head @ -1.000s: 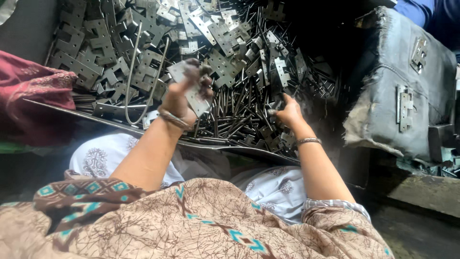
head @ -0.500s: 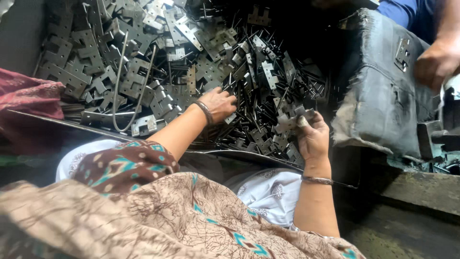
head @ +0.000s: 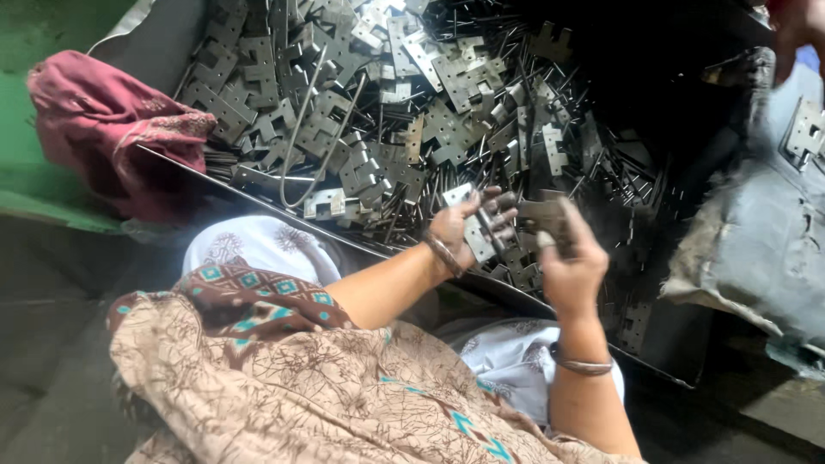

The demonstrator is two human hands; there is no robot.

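Note:
My left hand [head: 468,225] is raised over the near edge of a big pile of grey metal hinge plates [head: 369,112] and thin steel pins. It grips a flat hinge plate [head: 471,225] between thumb and fingers. My right hand [head: 569,253] is close beside it, fingers closed on a second dark hinge piece [head: 543,212]. The two pieces are almost touching. A metal bangle sits on each wrist.
A bent wire loop [head: 302,129] lies on the pile. A maroon cloth [head: 103,129] is bunched at the left. A worn grey bag with a metal clasp [head: 773,215] stands at the right, with another person's hand [head: 795,30] above it.
Both hands lifted off the pile and came together, each now holding a hinge piece. The view shifted left and down.

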